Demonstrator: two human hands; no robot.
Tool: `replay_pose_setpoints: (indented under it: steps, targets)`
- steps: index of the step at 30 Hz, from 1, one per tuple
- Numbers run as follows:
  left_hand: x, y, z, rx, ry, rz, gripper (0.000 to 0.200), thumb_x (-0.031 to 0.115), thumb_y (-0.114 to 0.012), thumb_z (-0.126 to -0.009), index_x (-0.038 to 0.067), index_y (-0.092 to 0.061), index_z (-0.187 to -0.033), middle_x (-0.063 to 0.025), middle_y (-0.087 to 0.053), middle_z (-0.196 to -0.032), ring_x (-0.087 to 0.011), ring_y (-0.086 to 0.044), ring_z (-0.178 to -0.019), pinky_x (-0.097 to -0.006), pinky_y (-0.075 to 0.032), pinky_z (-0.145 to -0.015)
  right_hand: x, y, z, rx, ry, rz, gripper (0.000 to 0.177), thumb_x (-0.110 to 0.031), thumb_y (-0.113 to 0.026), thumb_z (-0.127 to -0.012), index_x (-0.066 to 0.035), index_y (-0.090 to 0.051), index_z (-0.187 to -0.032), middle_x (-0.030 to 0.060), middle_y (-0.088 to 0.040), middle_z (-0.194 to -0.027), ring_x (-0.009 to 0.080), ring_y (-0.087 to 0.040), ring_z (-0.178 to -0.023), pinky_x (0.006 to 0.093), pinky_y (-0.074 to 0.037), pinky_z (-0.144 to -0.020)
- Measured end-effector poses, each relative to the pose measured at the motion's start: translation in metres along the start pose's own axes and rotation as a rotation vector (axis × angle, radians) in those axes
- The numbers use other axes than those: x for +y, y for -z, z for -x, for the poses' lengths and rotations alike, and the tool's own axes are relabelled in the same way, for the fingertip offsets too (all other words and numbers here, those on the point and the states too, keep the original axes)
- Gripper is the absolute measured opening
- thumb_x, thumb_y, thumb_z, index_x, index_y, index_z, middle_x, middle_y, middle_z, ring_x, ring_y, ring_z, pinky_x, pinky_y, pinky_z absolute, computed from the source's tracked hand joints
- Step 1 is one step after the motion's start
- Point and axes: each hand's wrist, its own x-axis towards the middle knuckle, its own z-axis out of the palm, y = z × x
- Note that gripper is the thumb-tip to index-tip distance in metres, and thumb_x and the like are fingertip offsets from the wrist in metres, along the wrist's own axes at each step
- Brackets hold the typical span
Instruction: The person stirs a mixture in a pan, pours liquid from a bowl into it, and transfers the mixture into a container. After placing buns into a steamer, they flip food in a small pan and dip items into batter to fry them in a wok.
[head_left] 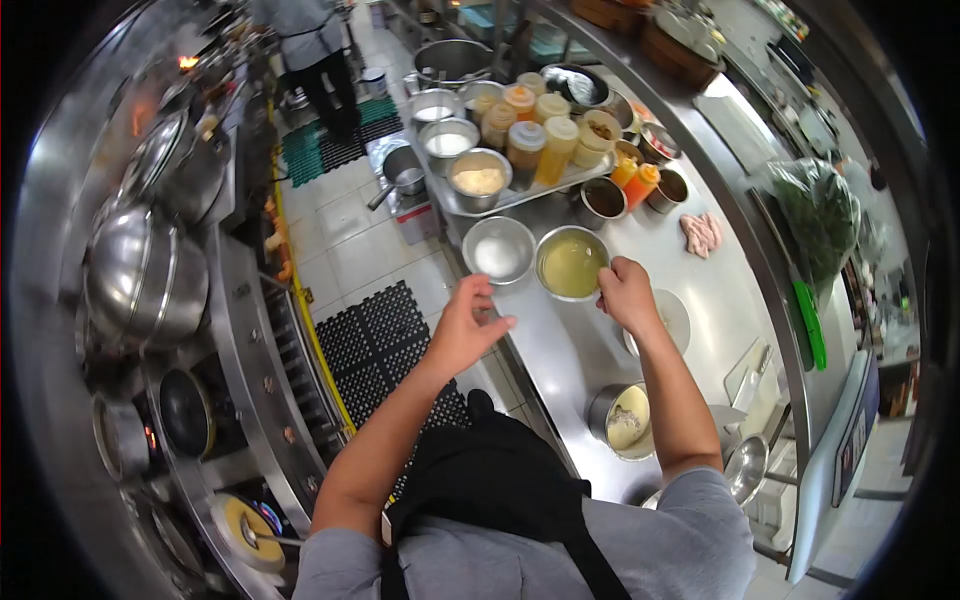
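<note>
My right hand (628,292) is closed at the right side of a metal pot (541,268) that stands on the steel counter, its fingers wrapped round what looks like the handle, mostly hidden. Yellow-green liquid (574,262) fills much of the pot. Just left of it sits a metal bowl (499,222) with white, salt-like contents (497,256). In front of that bowl, my left hand (467,328) hovers with thumb and fingers apart, holding nothing.
A tray (500,204) of squeeze bottles and tubs stands farther up the counter (565,345). Nearer me is a pot (603,412) with pale contents. A knife (757,372) lies at right. Stove pans (187,412) line the left; another person (315,50) stands ahead.
</note>
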Motion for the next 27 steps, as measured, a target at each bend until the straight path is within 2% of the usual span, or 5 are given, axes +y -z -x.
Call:
replay_pose_setpoints:
  steps: [6, 17, 23, 26, 27]
  targets:
    - [0.065, 0.069, 0.117, 0.003, -0.407, -0.223, 0.159, 0.035, -0.108, -0.058, 0.004, -0.004, -0.173, -0.0252, -0.038, -0.169, -0.0391, -0.040, -0.157, -0.0472, -0.033, -0.130, -0.105, -0.038, 0.121, -0.472, 0.126, -0.050, 0.021, -0.010, -0.054, -0.096, -0.001, -0.054, -0.076, 0.0067, -0.060, -0.067, 0.0163, -0.063, -0.053, 0.0321, -0.049, -0.049]
    - [0.065, 0.114, 0.483, 0.941, -0.315, -0.340, 0.135, 0.032, -0.106, -0.057, 0.003, -0.031, -0.165, -0.0211, -0.051, -0.160, -0.0377, -0.054, -0.146, -0.0460, -0.042, -0.124, -0.184, -0.247, 0.325, -1.279, 0.261, -0.348, 0.042, -0.038, -0.050, -0.117, -0.006, -0.061, -0.092, 0.0033, -0.064, -0.075, 0.0106, -0.062, -0.061, 0.0263, -0.051, -0.058]
    - [0.065, 0.071, 0.642, 1.438, -0.168, -0.271, 0.136, 0.026, -0.108, -0.056, 0.003, -0.029, -0.165, -0.0195, -0.055, -0.154, -0.0310, -0.057, -0.144, -0.0442, -0.043, -0.123, -0.133, -0.407, 0.461, -1.293, 1.245, 0.210, 0.050, -0.037, -0.067, -0.104, 0.006, -0.065, -0.131, 0.0321, -0.070, -0.112, 0.0543, -0.069, -0.103, 0.0531, -0.058, -0.092]
    - [0.052, 0.047, 0.692, 1.640, -0.200, -0.163, 0.140, 0.021, -0.108, -0.057, 0.003, -0.023, -0.166, -0.0189, -0.052, -0.155, -0.0304, -0.056, -0.143, -0.0452, -0.044, -0.122, -0.108, -0.447, 0.514, -1.340, 1.284, 0.599, 0.087, -0.038, -0.079, -0.092, 0.006, -0.042, -0.156, 0.0382, -0.058, -0.140, 0.0492, -0.059, -0.133, 0.0527, -0.052, -0.109]
    - [0.053, 0.042, 0.705, 1.658, -0.198, -0.157, 0.140, 0.021, -0.108, -0.057, 0.003, -0.023, -0.166, -0.0189, -0.052, -0.155, -0.0304, -0.056, -0.143, -0.0452, -0.044, -0.122, -0.107, -0.457, 0.527, -1.391, 1.292, 0.532, 0.072, -0.031, -0.072, -0.096, 0.005, -0.047, -0.153, 0.0399, -0.062, -0.135, 0.0518, -0.062, -0.129, 0.0533, -0.052, -0.108]
